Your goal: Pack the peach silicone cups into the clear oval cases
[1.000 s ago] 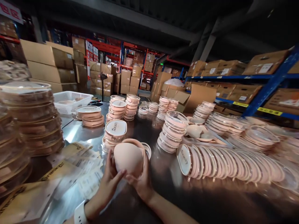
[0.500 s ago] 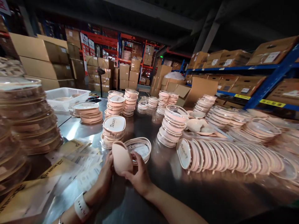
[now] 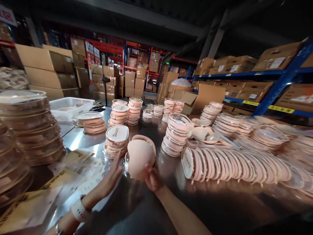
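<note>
My right hand (image 3: pixel 154 179) pinches a beige moulded bra cup (image 3: pixel 140 158) by its lower right edge, thumb on its near face. The cup's broad smooth side faces me, in front of a clear round case (image 3: pixel 126 162) that it mostly hides. To the left, my left hand (image 3: pixel 112 174) is apart from the cup, its fingers stretched out and holding nothing. A stack of clear lidded cases (image 3: pixel 117 133) with a printed white top stands just beyond my left fingertips. A white watch band (image 3: pixel 80 209) circles my left wrist.
Printed yellow-and-white packets (image 3: pixel 52 179) lie at left beside tall case stacks (image 3: pixel 29 127). A row of cases on edge (image 3: pixel 232 166) runs along the right, near another stack (image 3: pixel 176 135). A white basket (image 3: pixel 70 111) stands farther back; cartons (image 3: pixel 52 78) and shelving lie beyond.
My left hand has let go of the bra cup and moved left. My right hand has turned the cup broadside and shifted slightly right. The view has tilted up a little.
</note>
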{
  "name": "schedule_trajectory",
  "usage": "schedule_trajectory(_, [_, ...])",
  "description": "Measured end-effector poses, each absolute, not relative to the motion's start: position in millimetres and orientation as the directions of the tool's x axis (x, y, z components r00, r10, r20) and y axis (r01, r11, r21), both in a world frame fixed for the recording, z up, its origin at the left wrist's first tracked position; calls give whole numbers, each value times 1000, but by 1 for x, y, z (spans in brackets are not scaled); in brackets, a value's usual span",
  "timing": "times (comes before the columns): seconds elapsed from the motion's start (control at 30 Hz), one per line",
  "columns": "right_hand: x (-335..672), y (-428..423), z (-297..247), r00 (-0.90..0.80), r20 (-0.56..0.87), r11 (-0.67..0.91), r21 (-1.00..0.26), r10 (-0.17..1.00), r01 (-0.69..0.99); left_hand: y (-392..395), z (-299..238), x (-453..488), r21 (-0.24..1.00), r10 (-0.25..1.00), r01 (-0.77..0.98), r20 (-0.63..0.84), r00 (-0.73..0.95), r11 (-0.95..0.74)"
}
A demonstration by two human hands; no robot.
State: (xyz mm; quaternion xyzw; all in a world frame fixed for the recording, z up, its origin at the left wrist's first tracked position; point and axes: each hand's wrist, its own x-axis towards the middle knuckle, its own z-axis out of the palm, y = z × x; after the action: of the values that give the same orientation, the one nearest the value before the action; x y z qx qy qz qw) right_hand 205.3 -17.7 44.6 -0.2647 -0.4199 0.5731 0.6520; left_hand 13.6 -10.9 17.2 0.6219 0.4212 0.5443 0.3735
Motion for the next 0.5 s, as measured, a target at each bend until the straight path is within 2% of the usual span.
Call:
schedule_trajectory(0.03, [213,-14,51,20,206,183,-818,978,-546,-6,17,15,836,882,282,452,130,-470])
schedule_trajectory(0.1, [230,-6,64,80,108,134,-793,991,-594,0,15,23,505,754,574,545,366,-644])
schedule_trajectory(0.13, [238,-2,69,104,71,120,-778,992,-617,2,14,30,330,699,645,537,473,-690])
schedule_trajectory(0.2, [251,3,76,127,48,120,-745,991,-656,3,13,47,138,642,672,483,596,-727])
schedule_trajectory(0.27, [258,7,78,106,79,130,-731,991,-670,3,12,63,93,638,677,449,626,-730])
schedule_trajectory(0.37, [259,9,74,67,81,105,-763,994,-638,3,7,74,91,628,674,473,619,-733])
schedule_trajectory(0.5, [258,12,69,86,86,120,-778,993,-616,4,2,56,7,536,615,498,682,-789])
